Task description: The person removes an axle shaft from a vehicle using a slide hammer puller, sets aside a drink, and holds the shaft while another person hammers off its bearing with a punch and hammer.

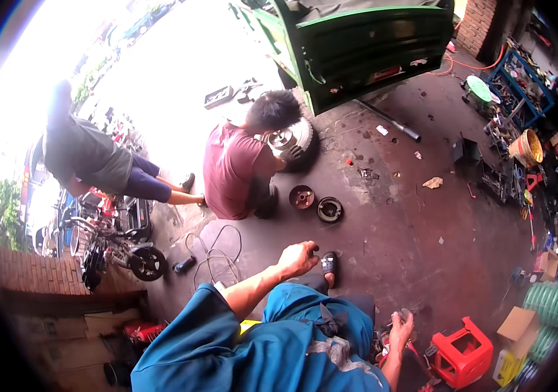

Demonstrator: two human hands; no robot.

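My left hand (299,260) is raised in front of me over the floor, its fingers curled in and no object showing in it. Low on my right side, my right hand (401,328) has its fingers bent around something small and greyish that is too small to make out. Ahead on the floor lie a reddish-brown brake drum (302,196) and a dark round brake part (330,210), apart from both hands. Beyond them a crouching person in a maroon shirt (232,171) has a gloved hand at a wheel (294,142) beside a green truck bed (370,55).
Another person (96,153) stands left near a motorbike (125,258). A looped cable (213,255) lies on the floor at my left. A long bar (390,121) projects near the truck. A red plastic stool (463,353) and green hose coils (551,304) stand at right.
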